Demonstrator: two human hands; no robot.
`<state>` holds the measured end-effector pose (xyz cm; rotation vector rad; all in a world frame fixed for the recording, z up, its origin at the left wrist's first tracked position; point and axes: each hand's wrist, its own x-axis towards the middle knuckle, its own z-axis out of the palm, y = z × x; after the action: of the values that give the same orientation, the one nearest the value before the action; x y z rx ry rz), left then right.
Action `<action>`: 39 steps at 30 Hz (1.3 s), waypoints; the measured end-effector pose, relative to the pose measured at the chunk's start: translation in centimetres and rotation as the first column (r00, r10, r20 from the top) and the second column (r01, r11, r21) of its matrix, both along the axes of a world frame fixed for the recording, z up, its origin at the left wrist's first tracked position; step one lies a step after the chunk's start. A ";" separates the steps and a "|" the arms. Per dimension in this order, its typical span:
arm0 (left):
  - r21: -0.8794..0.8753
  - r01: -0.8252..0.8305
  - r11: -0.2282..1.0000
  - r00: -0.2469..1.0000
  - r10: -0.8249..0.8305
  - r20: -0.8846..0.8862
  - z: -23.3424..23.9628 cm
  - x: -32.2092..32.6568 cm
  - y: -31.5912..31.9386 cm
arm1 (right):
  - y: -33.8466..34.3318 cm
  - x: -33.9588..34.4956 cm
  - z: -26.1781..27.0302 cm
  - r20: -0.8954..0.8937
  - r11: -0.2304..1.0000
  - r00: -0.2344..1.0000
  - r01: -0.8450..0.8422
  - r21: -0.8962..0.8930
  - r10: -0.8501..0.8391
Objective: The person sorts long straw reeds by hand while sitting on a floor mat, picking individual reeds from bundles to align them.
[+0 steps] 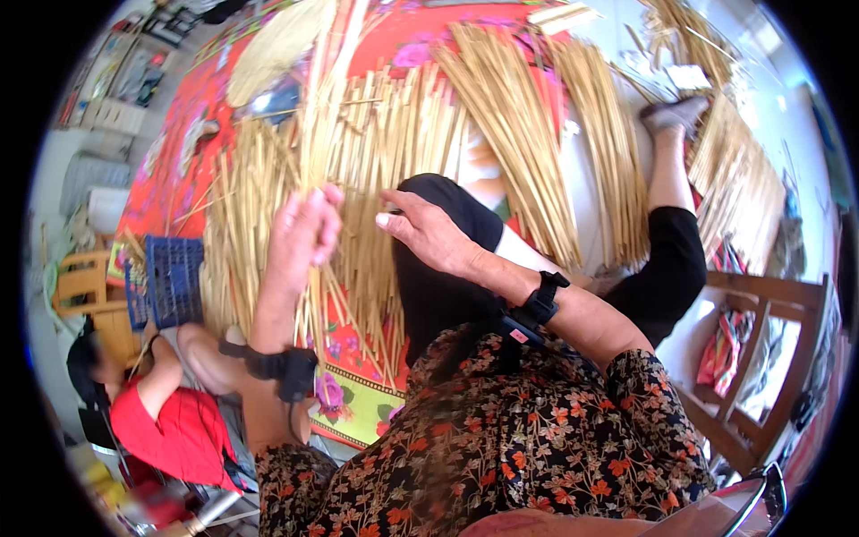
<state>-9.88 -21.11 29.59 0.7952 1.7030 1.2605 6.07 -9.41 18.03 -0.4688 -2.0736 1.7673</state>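
Observation:
My left hand [305, 228] is closed around a bundle of long pale straw stalks [319, 127], which rise above the fist and trail out below it. My right hand [429, 231] hovers near my black-trousered knee [436, 184], thumb and forefinger apart, with nothing visible in it. Under and beyond both hands, many cut straw stalks [396, 127] lie side by side in a wide layer. They rest on a red cloth with a flower pattern [178, 144]. The left hand is slightly blurred.
More straw bundles [517, 148] spread to the right, past my outstretched foot [671, 114]. A blue plastic basket [174, 278] stands at left, near a seated person in a red top [174, 429]. A wooden chair [798, 376] is at right. A pale oval piece [275, 50] lies at the far side.

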 end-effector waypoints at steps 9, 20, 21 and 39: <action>-0.030 0.493 0.869 0.772 -0.421 0.476 -9.2 12.6 5.1 | 6.5 9.5 0.8 -0.098 0.466 0.916 0.104 -0.879 -0.389; -0.163 0.157 0.974 0.764 -0.015 0.645 -14.6 12.0 -3.4 | 17.3 18.4 0.0 -0.185 0.449 0.591 0.336 -0.828 -0.785; -0.206 0.071 0.976 0.762 0.080 0.642 -14.8 12.4 -3.1 | 16.7 18.4 -0.7 -0.176 0.438 0.591 0.335 -0.834 -0.787; 0.041 -0.273 0.961 0.537 0.117 0.836 -14.9 15.1 1.5 | 14.0 17.1 3.7 -0.440 0.613 0.527 0.211 -0.761 -0.727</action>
<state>5.26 -19.59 14.73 0.0017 0.8988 1.6023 23.17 4.63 21.72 -0.3883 -0.6275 1.7924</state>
